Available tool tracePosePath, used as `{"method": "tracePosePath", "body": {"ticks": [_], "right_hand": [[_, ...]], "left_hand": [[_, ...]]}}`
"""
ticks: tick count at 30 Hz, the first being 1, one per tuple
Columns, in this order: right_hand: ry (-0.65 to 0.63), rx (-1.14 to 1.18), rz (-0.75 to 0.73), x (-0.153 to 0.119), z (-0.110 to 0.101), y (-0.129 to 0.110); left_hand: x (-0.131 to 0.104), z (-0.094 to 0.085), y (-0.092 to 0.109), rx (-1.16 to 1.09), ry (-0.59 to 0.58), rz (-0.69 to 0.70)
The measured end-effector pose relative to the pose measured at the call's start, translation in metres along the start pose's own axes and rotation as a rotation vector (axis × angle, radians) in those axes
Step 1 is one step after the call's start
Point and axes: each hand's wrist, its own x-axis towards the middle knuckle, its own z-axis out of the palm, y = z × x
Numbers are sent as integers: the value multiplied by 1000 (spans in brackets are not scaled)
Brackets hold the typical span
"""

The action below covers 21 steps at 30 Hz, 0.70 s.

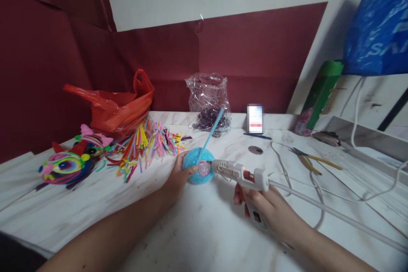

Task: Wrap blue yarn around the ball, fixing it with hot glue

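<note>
A round blue coiled piece [190, 160] with a pinkish clear centre is held at its left edge by my left hand [179, 177], the thumb over its front. A light blue strip [211, 132] sticks up and to the right from it. My right hand [259, 202] is wrapped round the handle of a white glue gun [236, 171]. The gun's nozzle points left and lies at the right side of the pink centre. A long glue stick [331, 213] runs out of the gun's back toward the lower right.
Decorated colourful faces [62, 168], bundled strips [140, 146] and a red bag [121, 108] lie left. Behind are a clear bag [208, 97] and a lit phone [255, 119]. Yellow-handled pliers [307, 163], cables and a green package [321, 93] are at right.
</note>
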Motion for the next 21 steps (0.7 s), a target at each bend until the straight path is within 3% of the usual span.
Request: {"method": "tracePosePath", "body": {"ticks": [6,21], "right_hand": [[26,-13,44,-1,-2,-9],[14,-23,22,-1,-3,-2]], "left_hand": [[0,-2,1,-13,14,-5],[1,0,1,6,33,0]]}}
